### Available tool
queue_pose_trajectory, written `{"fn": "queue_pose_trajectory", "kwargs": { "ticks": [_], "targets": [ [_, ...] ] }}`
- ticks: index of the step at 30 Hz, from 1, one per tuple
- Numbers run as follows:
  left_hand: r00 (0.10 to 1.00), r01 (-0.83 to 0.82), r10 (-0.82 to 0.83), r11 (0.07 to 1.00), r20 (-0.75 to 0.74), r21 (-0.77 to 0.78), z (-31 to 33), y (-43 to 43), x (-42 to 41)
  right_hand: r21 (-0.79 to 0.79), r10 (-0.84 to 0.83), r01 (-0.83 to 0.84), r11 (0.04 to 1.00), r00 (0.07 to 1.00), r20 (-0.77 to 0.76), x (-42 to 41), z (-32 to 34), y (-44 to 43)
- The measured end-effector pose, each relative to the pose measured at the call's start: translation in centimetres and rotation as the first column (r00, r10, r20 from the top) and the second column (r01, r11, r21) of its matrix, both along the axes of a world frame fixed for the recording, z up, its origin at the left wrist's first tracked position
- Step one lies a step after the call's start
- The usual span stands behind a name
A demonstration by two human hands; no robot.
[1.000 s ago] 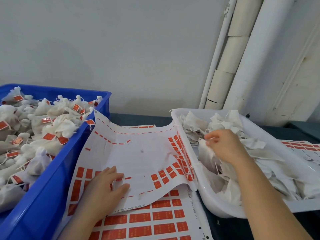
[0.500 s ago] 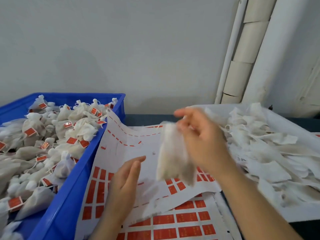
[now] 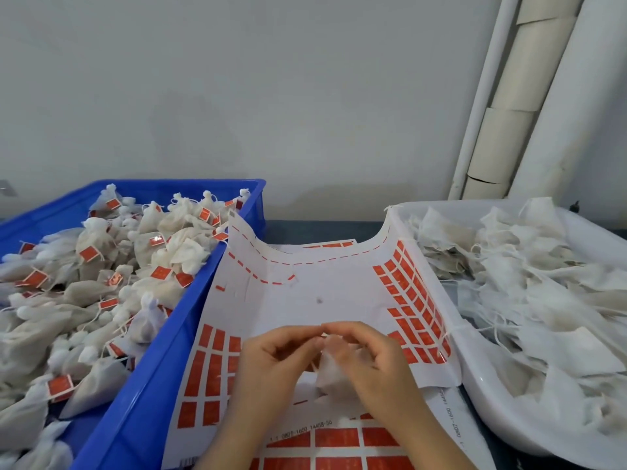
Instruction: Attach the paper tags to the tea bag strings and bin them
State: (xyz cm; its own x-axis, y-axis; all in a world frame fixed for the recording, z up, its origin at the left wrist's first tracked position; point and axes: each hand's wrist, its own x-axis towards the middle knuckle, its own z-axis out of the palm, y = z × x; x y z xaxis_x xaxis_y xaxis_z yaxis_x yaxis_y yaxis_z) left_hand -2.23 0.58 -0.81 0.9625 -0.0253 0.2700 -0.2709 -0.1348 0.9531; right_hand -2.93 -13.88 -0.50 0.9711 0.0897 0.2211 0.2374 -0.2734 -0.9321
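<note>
Holds a white tea bag (image 3: pixel 332 378) in the curled right hand (image 3: pixel 366 361), just above the sheet of red tags (image 3: pixel 322 283). Pinches at the bag's top with the left hand (image 3: pixel 274 364), fingertips of both hands meeting; string too blurred to tell. Works between blue bin (image 3: pixel 163 351) of tagged bags and white tub (image 3: pixel 481 385) of untagged ones.

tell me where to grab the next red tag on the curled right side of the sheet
Pinch the inner edge of a red tag, where it borders the bare middle of the sheet, coming from the centre. That side curls up against the white tub, so the tags face inward and the tub likely blocks the outer edge.
</note>
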Motion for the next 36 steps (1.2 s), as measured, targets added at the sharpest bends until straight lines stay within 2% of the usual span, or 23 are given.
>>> {"fn": "queue_pose_trajectory", "kwargs": {
  "ticks": [3,7,10,15,18,21,24,26,28,30,32,36],
  "targets": [
    [0.999,-0.032,0.032,1.000,0.035,-0.001,-0.1,0.1,0.0,-0.103,-0.059,0.065,0.993,0.996,0.064,0.1,-0.2,0.7],
    [0.996,-0.039,0.041,0.999,0.076,-0.030,-0.2,-0.1,0.2,-0.050,-0.085,0.092,0.995,0.988,0.126,0.3,-0.4,0.4],
    [0.996,-0.049,0.057,0.991,0.065,-0.121,-0.3,-0.1,0.5,-0.132,-0.101,0.131,0.983,0.972,0.214,0.4,-0.4,0.1],
    [0.966,-0.253,0.259,0.926,-0.016,-0.282,-0.1,0.7,1.3,-0.215,-0.134,0.199,0.956,0.950,0.282,1.3,-0.5,-1.0],
    [0.953,-0.290,0.304,0.893,-0.016,-0.344,0.2,0.9,1.2,-0.284,-0.168,0.289,0.914,0.908,0.384,2.0,-0.5,-0.9],
    [0.983,-0.169,0.183,0.897,-0.006,-0.408,0.5,1.4,0.9,-0.300,-0.202,0.419,0.857,0.809,0.552,2.1,-0.4,-0.5],
    [0.989,0.138,-0.149,0.906,0.003,-0.399,0.4,1.3,0.2,-0.292,-0.189,0.465,0.836,0.743,0.642,1.8,-0.8,-0.4],
    [0.958,0.271,-0.288,0.892,0.007,-0.363,0.3,0.7,-0.3,-0.250,-0.222,0.464,0.850,0.745,0.629,1.5,-1.0,-0.2],
    [0.980,0.190,-0.199,0.918,0.009,-0.348,0.2,0.3,-0.2,-0.190,-0.276,0.450,0.873,0.775,0.568,1.3,-0.9,0.0],
    [1.000,0.012,-0.017,0.981,-0.025,-0.196,0.1,0.2,0.2,-0.110,-0.298,0.383,0.917,0.842,0.450,1.1,-0.8,0.4],
    [0.999,0.002,-0.003,1.000,-0.035,-0.022,-0.2,0.0,0.2,-0.024,-0.264,0.290,0.957,0.902,0.341,0.8,-0.6,0.9],
    [0.999,0.020,-0.019,1.000,-0.035,0.021,-0.2,-0.5,-0.1,0.013,-0.228,0.236,0.972,0.923,0.311,0.1,-0.3,1.7]
  ]
}}
